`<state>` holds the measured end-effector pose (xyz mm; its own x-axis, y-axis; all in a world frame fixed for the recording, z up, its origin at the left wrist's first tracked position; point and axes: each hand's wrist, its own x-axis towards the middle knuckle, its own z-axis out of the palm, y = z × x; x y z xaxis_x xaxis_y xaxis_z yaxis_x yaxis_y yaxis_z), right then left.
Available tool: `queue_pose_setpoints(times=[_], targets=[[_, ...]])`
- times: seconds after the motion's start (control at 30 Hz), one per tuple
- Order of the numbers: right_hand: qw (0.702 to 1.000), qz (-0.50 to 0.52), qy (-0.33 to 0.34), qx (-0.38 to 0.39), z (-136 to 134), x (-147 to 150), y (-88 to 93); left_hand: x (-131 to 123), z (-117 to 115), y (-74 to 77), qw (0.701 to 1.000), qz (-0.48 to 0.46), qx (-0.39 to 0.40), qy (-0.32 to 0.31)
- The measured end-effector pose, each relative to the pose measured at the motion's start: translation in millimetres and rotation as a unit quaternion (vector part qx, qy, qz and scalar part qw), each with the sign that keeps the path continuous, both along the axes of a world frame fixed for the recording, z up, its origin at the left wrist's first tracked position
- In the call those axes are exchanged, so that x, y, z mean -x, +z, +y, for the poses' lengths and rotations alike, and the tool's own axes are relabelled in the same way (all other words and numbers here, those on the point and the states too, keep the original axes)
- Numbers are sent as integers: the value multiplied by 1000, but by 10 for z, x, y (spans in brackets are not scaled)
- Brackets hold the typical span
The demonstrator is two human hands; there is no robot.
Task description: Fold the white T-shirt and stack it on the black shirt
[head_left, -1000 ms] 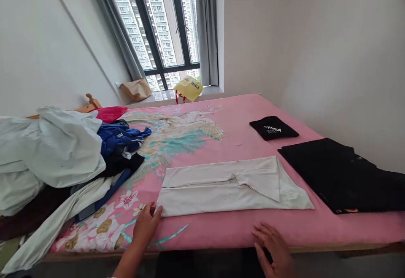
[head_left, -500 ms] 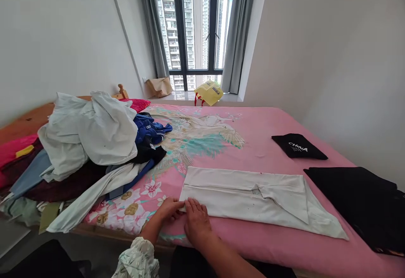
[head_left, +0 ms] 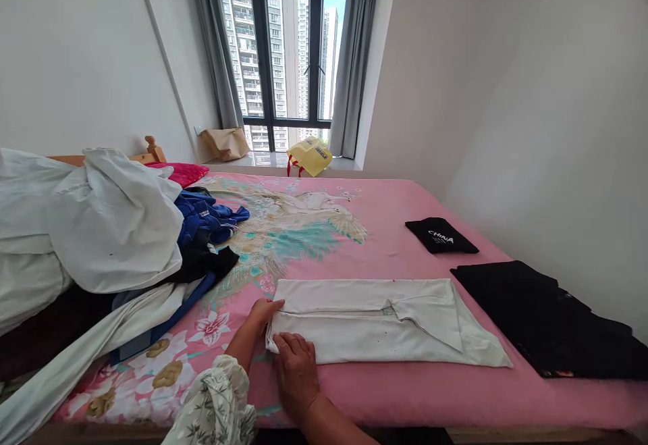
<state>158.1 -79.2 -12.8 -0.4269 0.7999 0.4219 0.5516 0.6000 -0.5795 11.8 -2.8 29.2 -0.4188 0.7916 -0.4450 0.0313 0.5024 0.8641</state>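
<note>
A white garment [head_left: 349, 327] lies on the pink bed sheet, folded into a long strip with a slit down its middle and a pointed flap at its right end. Small dark specks dot the cloth. At the strip's left end, my left hand [head_left: 260, 317] is closed on the edge, thumb on top and the other fingers mostly hidden under the fabric. My right hand [head_left: 298, 367] grips the near left corner, its fingers bent over the cloth; the thumb is out of sight.
To the left rises a heap of loose clothes, with a big white piece [head_left: 116, 222] and a blue garment [head_left: 207, 215]. Folded black clothes [head_left: 536, 317] and a black piece lettered CHINA [head_left: 440, 234] lie right. A yellow bag [head_left: 310, 156] and brown paper bag [head_left: 225, 143] are by the window.
My left hand has shifted up along the garment's left edge, apart from the right hand, which now holds the near corner. The view has turned slightly right.
</note>
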Motion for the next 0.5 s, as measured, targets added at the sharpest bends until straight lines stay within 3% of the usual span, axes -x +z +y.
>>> queue_pose_setpoints(times=[0.27,0.4,0.5], targets=[[999,33,-5,-21,89,-105,145,-76,230,149,999,-29,-14,-36],[998,46,-13,-27,162,-114,156,-60,416,169,999,-43,-8,-2],[998,61,-23,-25,200,-95,140,-36,506,157,1000,-6,1,-23]])
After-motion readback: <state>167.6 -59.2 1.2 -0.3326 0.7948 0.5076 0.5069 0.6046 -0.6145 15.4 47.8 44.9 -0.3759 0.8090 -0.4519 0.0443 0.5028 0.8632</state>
